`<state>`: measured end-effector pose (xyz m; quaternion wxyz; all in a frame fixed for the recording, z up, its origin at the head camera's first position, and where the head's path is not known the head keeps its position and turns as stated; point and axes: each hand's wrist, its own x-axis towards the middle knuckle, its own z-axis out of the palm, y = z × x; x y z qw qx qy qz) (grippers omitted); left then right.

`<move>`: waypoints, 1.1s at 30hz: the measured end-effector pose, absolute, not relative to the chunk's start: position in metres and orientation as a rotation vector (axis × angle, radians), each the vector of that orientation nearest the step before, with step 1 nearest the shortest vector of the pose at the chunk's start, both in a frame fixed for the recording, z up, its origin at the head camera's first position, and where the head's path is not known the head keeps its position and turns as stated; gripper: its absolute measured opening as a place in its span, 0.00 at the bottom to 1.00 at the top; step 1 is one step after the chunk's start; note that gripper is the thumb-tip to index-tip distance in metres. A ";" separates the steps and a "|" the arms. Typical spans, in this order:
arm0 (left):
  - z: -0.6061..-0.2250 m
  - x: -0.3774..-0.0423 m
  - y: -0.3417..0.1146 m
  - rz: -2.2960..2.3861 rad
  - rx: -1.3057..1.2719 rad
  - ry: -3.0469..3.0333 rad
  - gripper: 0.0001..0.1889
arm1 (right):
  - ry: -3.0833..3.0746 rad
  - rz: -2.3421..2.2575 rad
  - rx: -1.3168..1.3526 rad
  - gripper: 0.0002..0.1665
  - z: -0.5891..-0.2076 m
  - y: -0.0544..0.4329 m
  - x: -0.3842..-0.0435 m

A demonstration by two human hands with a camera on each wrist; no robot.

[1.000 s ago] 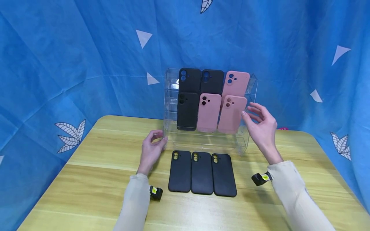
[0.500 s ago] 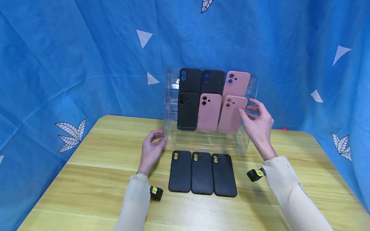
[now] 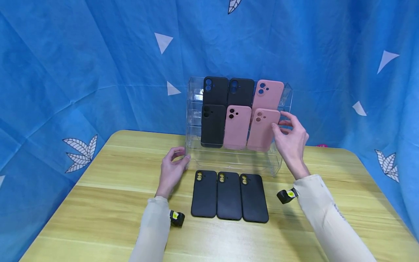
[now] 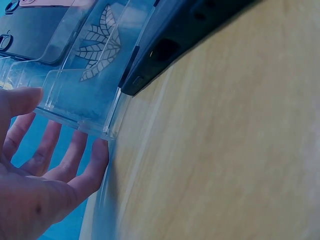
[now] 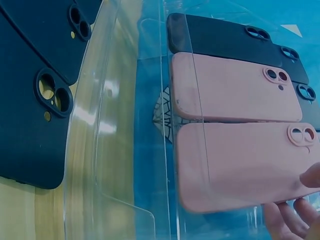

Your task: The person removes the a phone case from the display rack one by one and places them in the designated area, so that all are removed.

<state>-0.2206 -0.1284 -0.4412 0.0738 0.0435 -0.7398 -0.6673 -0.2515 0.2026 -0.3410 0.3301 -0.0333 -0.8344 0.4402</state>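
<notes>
My left hand (image 3: 171, 170) holds the left side of a clear acrylic display stand (image 3: 229, 158), thumb in front and fingers on the outer side. With my right hand (image 3: 292, 140) I pinch the right edge of the lower right pink phone case (image 3: 260, 133). The right wrist view shows the thumb (image 5: 311, 177) on that case's face and the fingers at its lower edge, partly cut off. Beside it in the lower row stand another pink case (image 3: 237, 127) and a black case (image 3: 212, 127). Behind them lean two black cases (image 3: 215, 91) and a pink case (image 3: 271, 94).
Three black phone cases (image 3: 229, 196) lie side by side, camera holes away from me, on the wooden table (image 3: 114, 207) before the stand. A blue patterned curtain (image 3: 108, 58) hangs behind. Each sleeve carries a small black wrist camera (image 3: 176, 219).
My right hand has moved slightly left and in to the edge of the lower right pink case. The left hand and the cases look unmoved.
</notes>
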 end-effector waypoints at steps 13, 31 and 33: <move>-0.440 -0.223 -0.128 -2.007 0.146 -2.218 0.17 | -2.162 1.289 -0.112 0.24 -0.342 0.207 -0.251; -0.440 -0.221 -0.128 -2.007 0.159 -2.222 0.17 | -2.076 1.503 0.009 0.21 -0.344 0.215 -0.247; -0.440 -0.220 -0.127 -2.003 0.161 -2.221 0.17 | -2.068 1.505 0.036 0.20 -0.343 0.215 -0.246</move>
